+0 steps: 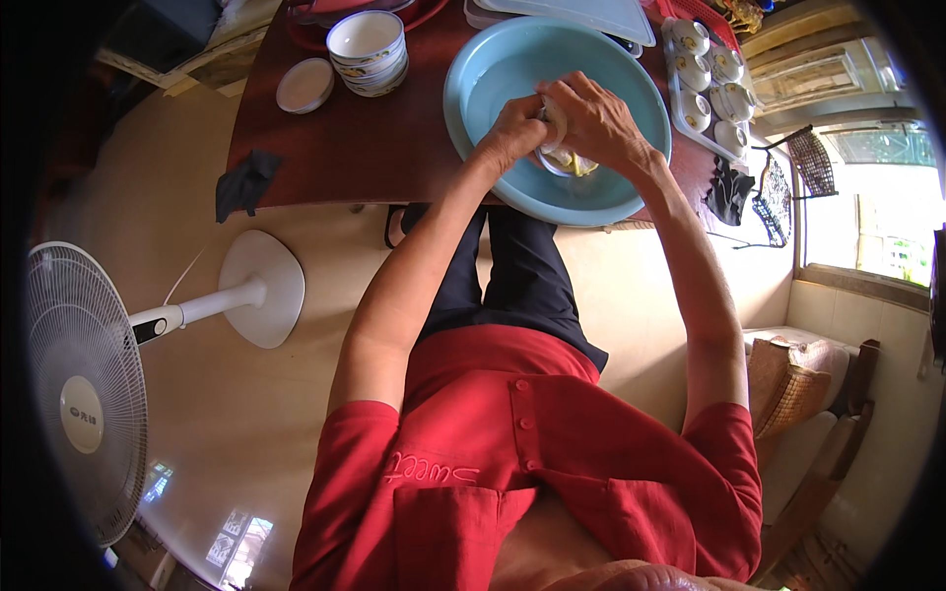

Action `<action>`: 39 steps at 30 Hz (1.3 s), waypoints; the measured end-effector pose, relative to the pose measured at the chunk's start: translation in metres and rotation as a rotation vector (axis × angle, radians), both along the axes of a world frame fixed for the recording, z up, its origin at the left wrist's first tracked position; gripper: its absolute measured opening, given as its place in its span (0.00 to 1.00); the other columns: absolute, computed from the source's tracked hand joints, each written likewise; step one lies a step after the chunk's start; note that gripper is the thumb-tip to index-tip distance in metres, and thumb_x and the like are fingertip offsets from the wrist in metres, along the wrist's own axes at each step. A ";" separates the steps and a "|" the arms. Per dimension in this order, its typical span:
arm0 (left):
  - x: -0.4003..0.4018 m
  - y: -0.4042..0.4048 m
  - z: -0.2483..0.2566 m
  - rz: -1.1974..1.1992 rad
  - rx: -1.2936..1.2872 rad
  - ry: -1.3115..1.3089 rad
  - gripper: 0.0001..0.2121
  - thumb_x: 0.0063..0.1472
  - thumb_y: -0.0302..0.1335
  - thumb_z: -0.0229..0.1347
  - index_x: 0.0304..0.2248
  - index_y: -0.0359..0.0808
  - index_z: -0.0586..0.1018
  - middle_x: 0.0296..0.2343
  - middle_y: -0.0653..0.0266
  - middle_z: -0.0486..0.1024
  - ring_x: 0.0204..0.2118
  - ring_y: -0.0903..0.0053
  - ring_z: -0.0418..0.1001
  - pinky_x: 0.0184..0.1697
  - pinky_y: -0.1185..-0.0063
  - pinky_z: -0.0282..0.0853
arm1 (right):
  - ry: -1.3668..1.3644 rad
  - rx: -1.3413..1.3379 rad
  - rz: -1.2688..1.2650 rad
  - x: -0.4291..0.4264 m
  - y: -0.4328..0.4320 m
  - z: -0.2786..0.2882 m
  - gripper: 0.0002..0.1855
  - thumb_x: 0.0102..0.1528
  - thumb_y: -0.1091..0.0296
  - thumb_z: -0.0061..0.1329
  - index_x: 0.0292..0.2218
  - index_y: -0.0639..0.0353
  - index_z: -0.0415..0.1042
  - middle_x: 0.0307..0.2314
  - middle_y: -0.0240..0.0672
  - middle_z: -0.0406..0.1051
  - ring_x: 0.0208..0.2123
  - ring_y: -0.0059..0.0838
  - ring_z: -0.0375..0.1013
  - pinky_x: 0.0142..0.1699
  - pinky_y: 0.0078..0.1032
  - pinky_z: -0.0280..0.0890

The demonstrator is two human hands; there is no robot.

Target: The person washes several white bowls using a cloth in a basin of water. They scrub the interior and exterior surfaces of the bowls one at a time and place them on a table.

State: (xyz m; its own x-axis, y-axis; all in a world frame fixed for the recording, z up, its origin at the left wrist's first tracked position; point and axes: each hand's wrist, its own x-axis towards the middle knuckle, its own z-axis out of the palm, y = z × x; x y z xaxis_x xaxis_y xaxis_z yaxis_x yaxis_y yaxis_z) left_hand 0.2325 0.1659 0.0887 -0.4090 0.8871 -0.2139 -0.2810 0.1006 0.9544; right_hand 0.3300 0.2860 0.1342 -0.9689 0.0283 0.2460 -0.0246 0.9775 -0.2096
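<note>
Over the light-blue plastic basin (473, 81), my two hands meet around a small white bowl (584, 166) with a yellow pattern. My left hand (521, 127) grips it from the left, fingers curled in. Across its far side, my right hand (595, 111) bends over it with the knuckles up. Fingers hide much of the bowl, and whether a cloth is also in them I cannot tell. Some water seems to lie in the basin. To the left on the dark red table (355, 155) rises a stack of patterned bowls (367, 55), beside a single small bowl (305, 86).
A clear tray (676, 111) of several small upturned bowls (695, 111) stands right of the basin. Behind it lies a translucent plastic lid (591, 15). Black cloth pieces (247, 181) hang at the table corners. A white pedestal fan (85, 399) stands at left, a wooden seat (820, 458) at right.
</note>
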 end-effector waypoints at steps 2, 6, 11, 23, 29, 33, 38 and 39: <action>0.002 0.002 0.003 0.002 0.009 0.026 0.21 0.42 0.23 0.48 0.41 0.32 0.73 0.34 0.59 0.72 0.37 0.71 0.72 0.35 0.74 0.74 | -0.011 -0.012 -0.028 -0.004 0.009 -0.001 0.28 0.33 0.64 0.60 0.39 0.51 0.64 0.33 0.37 0.67 0.34 0.41 0.70 0.36 0.35 0.67; 0.003 -0.001 0.007 0.032 0.044 -0.098 0.23 0.41 0.23 0.47 0.42 0.33 0.74 0.32 0.60 0.72 0.35 0.73 0.72 0.31 0.72 0.75 | 0.080 -0.234 0.011 -0.011 0.020 -0.014 0.27 0.34 0.65 0.59 0.38 0.54 0.65 0.31 0.40 0.69 0.34 0.44 0.70 0.38 0.33 0.67; -0.002 0.000 0.003 0.173 0.110 -0.258 0.29 0.39 0.23 0.47 0.47 0.35 0.70 0.29 0.61 0.72 0.31 0.75 0.71 0.28 0.70 0.76 | 0.063 -0.592 -0.481 -0.006 0.019 -0.027 0.22 0.39 0.69 0.56 0.37 0.59 0.65 0.30 0.41 0.71 0.33 0.35 0.72 0.39 0.28 0.66; -0.002 0.014 -0.017 0.427 0.304 -0.164 0.30 0.38 0.14 0.46 0.47 0.35 0.70 0.33 0.64 0.72 0.30 0.79 0.71 0.26 0.81 0.73 | 0.506 -2.070 -0.680 -0.020 -0.017 -0.096 0.19 0.51 0.72 0.45 0.46 0.63 0.62 0.36 0.37 0.67 0.34 0.30 0.70 0.36 0.28 0.68; -0.005 0.009 -0.015 0.396 0.306 -0.188 0.28 0.39 0.13 0.44 0.45 0.32 0.71 0.37 0.61 0.73 0.34 0.76 0.72 0.34 0.81 0.72 | 0.306 -0.775 -0.727 -0.014 -0.005 -0.046 0.16 0.45 0.79 0.42 0.38 0.61 0.65 0.31 0.45 0.71 0.34 0.39 0.72 0.37 0.29 0.66; -0.002 0.009 -0.013 0.324 0.271 -0.018 0.25 0.41 0.14 0.47 0.43 0.30 0.73 0.38 0.57 0.73 0.39 0.74 0.72 0.43 0.80 0.68 | 0.375 -0.315 -0.258 -0.009 0.005 -0.031 0.17 0.43 0.80 0.43 0.38 0.58 0.64 0.30 0.47 0.69 0.34 0.45 0.71 0.39 0.30 0.66; 0.006 0.011 -0.009 0.267 0.208 0.098 0.31 0.43 0.18 0.51 0.51 0.28 0.62 0.40 0.52 0.70 0.44 0.71 0.69 0.47 0.79 0.64 | 0.397 -1.305 -0.666 -0.001 0.008 -0.044 0.16 0.44 0.82 0.47 0.37 0.63 0.64 0.30 0.36 0.68 0.33 0.29 0.71 0.33 0.24 0.68; 0.008 0.012 -0.014 0.290 0.222 0.208 0.32 0.43 0.19 0.52 0.52 0.28 0.59 0.40 0.52 0.70 0.44 0.69 0.68 0.48 0.79 0.63 | 0.449 -1.455 -0.640 -0.001 0.003 -0.046 0.15 0.44 0.82 0.47 0.36 0.63 0.63 0.29 0.36 0.68 0.32 0.28 0.71 0.33 0.23 0.69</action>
State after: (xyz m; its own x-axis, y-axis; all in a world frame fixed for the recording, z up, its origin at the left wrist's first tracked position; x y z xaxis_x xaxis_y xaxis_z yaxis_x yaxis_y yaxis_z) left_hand 0.2408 0.1777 0.0749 -0.6626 0.7443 0.0831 -0.0669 -0.1693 0.9833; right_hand 0.3295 0.2893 0.0886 -0.5730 0.8131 -0.1028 -0.0286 -0.1452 -0.9890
